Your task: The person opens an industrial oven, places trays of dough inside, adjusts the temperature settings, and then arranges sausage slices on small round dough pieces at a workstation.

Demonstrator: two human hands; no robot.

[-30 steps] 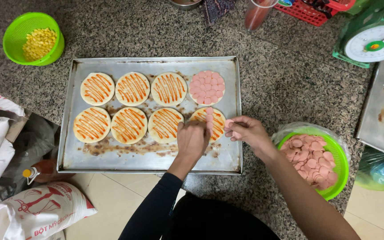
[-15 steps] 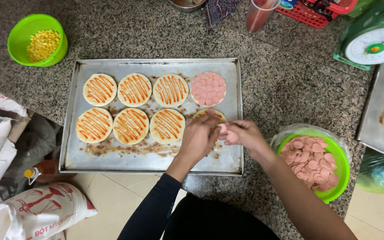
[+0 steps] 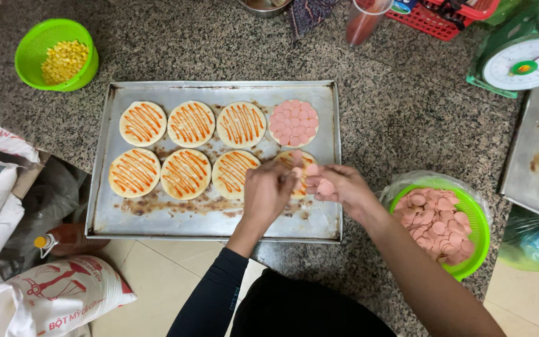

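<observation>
Spanning the granite counter (image 3: 407, 112), a metal baking tray (image 3: 219, 221) carries eight round dough bases. At four o'clock sits a green basket of sausage slices (image 3: 441, 221). Both hands meet over the lower-right base (image 3: 296, 160): left hand (image 3: 268, 192) pinching one slice, right hand (image 3: 339, 186) grasping several pink slices (image 3: 325, 187).

- The left hand (image 3: 269, 190), which a second ago pressed a pink slice onto the lower right dough round (image 3: 297, 163), now sits drawn back at that round's left edge
- The right hand (image 3: 338, 185) moves from clear of the tray to meet the left hand, fingertips together over the round
- A sausage slice (image 3: 325, 187) now shows in the right fingers
</observation>
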